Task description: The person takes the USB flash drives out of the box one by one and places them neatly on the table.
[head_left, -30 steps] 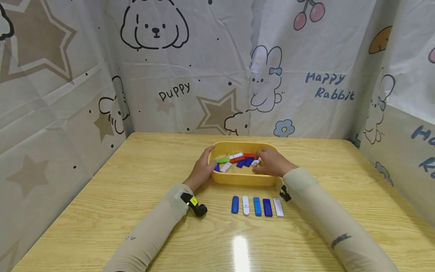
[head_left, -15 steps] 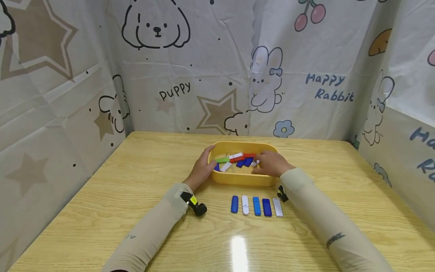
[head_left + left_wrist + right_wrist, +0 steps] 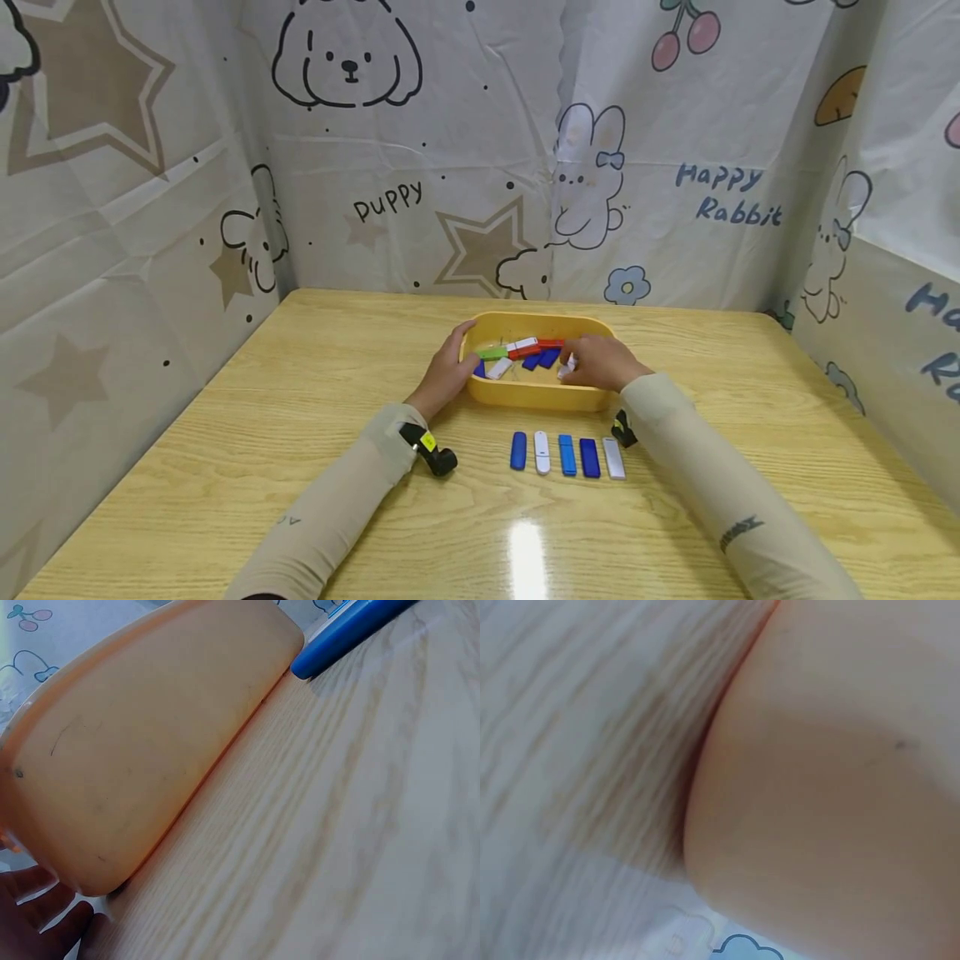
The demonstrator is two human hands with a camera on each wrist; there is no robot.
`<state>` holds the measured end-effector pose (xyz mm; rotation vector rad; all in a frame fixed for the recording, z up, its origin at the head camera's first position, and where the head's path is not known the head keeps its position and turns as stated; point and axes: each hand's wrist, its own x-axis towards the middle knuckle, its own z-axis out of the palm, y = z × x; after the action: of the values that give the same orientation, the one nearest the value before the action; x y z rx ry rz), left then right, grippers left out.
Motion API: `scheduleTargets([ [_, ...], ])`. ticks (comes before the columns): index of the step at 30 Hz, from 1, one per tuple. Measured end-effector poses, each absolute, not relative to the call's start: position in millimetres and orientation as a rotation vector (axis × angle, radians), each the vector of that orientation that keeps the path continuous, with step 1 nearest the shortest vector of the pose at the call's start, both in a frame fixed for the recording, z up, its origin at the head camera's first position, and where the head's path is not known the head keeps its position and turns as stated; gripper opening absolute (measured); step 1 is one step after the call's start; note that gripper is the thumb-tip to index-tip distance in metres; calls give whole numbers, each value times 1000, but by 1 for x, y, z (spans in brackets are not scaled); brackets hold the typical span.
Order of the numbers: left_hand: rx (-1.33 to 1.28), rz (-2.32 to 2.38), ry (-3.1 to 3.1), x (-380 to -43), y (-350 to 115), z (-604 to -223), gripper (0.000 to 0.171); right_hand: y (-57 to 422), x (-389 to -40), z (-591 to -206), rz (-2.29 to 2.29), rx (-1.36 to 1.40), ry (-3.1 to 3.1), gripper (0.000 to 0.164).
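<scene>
A yellow plastic basket [image 3: 540,396] stands on the table and holds several USB sticks. My left hand [image 3: 446,373] grips its left end, thumb over the rim and fingers along the outside; the left wrist view shows those fingers [image 3: 46,904] at the basket's lower corner. Inside the right part of the basket, my right hand [image 3: 602,362] pinches a white USB stick [image 3: 567,365], partly hidden by the fingers. Near it lie dark blue sticks [image 3: 550,357], red ones [image 3: 523,352], a green one [image 3: 492,353] and a white one [image 3: 498,367]. The right wrist view shows only the basket's outer wall [image 3: 832,795].
In front of the basket several USB sticks lie in a row: a blue one [image 3: 518,451], a white one [image 3: 542,452], a lighter blue one [image 3: 567,455], a dark blue one [image 3: 589,457] and a white one [image 3: 613,458]. Printed cloth [image 3: 390,250] encloses the wooden table [image 3: 337,350].
My right hand's fingers and thumb have shifted slightly around the white USB stick in the basket. The left hand, the basket and the row in front stay put.
</scene>
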<state>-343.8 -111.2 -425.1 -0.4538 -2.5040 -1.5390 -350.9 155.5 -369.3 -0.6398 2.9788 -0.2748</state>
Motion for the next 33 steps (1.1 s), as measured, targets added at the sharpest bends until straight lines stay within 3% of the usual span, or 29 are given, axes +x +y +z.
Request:
scheduleTargets([
  [5,-442,-1548,-2507,-343,-110,-425,60,155,-350,-370,-272,-609,2982,41],
  [13,-439,-1554,-2511,-343,-110,-425,61,155,-351,-371,-280,-636,2972,30],
  [33,-456,-1543,-2518,-342,-110,-422,60,159,-356,-374,-513,-726,2984,23],
])
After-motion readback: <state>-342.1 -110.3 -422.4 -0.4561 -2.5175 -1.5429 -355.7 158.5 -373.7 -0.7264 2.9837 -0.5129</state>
